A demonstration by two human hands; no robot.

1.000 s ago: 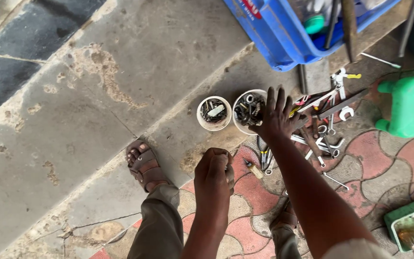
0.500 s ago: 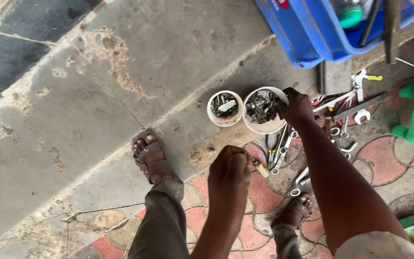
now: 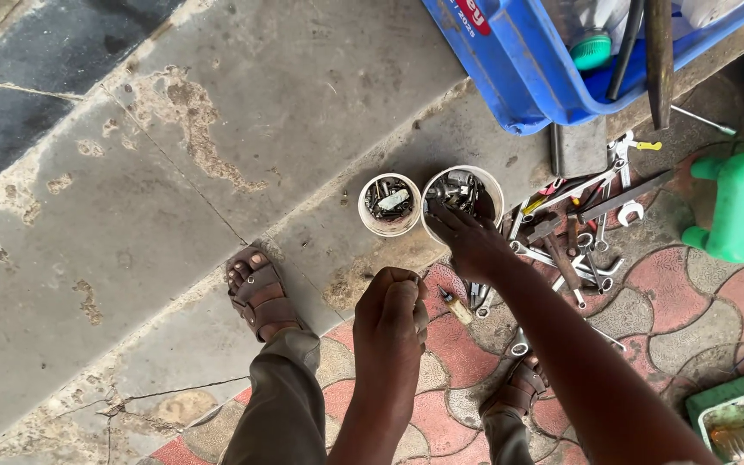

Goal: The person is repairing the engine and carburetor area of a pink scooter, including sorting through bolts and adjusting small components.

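Right hand [image 3: 467, 237]: reached to frame centre, fingers dipped into the bigger white tub [image 3: 463, 196] of bolts; grip honestly unclear.
Left hand [image 3: 393, 314]: curled closed below centre, contents hidden.
Smaller tub [image 3: 390, 204]: just left, touching.
Wrenches [image 3: 583, 228]: piled right, partly behind the arm.

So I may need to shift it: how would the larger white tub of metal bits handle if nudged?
The larger round white plastic tub looks packed with metal parts, so probably heavy. It stands upright on its base, so likelier to slide than roll. The right hand reaches into it.
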